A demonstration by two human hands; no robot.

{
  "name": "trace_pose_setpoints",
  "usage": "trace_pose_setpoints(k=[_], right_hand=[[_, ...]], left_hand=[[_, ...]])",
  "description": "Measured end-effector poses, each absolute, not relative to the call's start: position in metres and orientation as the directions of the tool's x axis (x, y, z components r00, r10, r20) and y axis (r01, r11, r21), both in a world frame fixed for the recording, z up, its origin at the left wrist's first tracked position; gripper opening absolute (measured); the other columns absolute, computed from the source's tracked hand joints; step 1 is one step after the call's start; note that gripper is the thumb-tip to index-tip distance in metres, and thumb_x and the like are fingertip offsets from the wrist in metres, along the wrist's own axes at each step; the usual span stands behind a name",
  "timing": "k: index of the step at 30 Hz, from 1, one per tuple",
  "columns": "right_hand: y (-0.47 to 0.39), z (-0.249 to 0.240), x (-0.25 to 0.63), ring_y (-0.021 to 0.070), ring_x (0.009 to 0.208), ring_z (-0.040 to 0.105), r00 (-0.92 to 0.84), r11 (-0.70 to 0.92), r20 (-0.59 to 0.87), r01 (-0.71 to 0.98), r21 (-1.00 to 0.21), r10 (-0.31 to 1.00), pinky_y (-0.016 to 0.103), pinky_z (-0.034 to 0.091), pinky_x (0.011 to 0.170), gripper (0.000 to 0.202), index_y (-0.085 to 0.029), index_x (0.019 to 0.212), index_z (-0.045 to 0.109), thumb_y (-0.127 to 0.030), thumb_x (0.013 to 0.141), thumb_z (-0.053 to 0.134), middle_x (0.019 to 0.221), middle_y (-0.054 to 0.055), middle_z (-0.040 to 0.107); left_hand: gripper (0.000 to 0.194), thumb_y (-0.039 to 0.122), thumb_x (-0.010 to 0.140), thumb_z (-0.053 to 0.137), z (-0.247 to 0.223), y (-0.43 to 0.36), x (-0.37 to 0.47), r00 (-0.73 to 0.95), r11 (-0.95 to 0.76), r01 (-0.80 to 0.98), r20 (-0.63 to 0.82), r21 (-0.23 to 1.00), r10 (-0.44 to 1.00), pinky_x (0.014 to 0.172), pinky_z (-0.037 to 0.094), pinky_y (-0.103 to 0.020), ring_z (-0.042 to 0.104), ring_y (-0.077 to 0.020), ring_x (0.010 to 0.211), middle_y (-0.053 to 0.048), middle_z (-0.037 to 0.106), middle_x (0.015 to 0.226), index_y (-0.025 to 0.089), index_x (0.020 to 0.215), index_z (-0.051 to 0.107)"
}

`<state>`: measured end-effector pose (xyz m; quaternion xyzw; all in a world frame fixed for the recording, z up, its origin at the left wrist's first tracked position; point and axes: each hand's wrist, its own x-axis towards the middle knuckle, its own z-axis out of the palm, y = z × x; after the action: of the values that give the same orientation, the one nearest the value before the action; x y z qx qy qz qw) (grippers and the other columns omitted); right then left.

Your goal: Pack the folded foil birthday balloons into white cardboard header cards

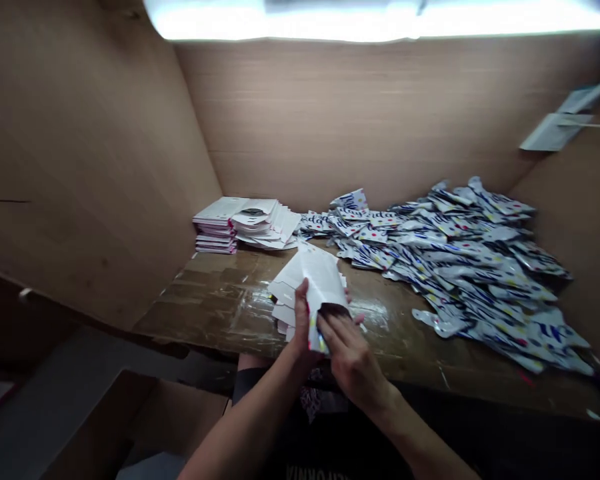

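My left hand (303, 317) is wrapped round a white paper carton (323, 270), thumb on its left edge and fingertips showing at the right. The carton is tilted above the table, its dark opening towards me. My right hand (350, 357) presses its fingers together at that opening, against a shiny foil packet (315, 337) with coloured dots. Most of the packet is hidden by the fingers and the carton. Beneath the held carton lie several loose flat white cartons (283, 293).
Stacked white cartons (215, 230) stand at the back left. A large heap of dotted foil packets (460, 260) covers the right side of the taped brown table (215, 300). Wooden walls (350, 120) enclose it. An open cardboard box (95, 427) sits below, left.
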<state>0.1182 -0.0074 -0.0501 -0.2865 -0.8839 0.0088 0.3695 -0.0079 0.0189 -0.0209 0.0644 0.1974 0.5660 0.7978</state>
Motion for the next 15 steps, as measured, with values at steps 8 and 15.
trace_pose_setpoints(k=[8, 15], right_hand=[[-0.006, -0.02, 0.088, 0.0422, 0.155, 0.036, -0.646, 0.81, 0.497, 0.524, -0.262, 0.579, 0.065, 0.043, 0.12, 0.08, -0.014, 0.169, 0.022, -0.045, 0.105, 0.057, 0.167, 0.022, 0.04], [0.131, 0.036, 0.012, 0.0312, 0.097, 0.064, -0.593, 0.811, 0.568, 0.515, -0.277, 0.57, 0.047, 0.055, 0.088, 0.043, -0.015, 0.118, 0.066, -0.039, 0.113, 0.031, 0.106, 0.017, 0.068]], left_hand=[[0.079, 0.078, 0.077, 0.065, -0.003, 0.045, -0.044, 0.179, 0.205, -0.932, -0.114, 0.299, 0.977, 0.101, 0.056, -0.06, 0.074, -0.0394, 0.106, -0.02, 0.078, 0.105, 0.009, 0.113, 0.073], [0.063, 0.064, 0.085, 0.074, 0.011, 0.088, -0.086, -0.085, -0.141, -0.876, 0.14, 0.461, 0.987, 0.112, 0.048, -0.049, 0.065, -0.0347, 0.128, -0.014, 0.072, 0.13, 0.021, 0.131, 0.07]])
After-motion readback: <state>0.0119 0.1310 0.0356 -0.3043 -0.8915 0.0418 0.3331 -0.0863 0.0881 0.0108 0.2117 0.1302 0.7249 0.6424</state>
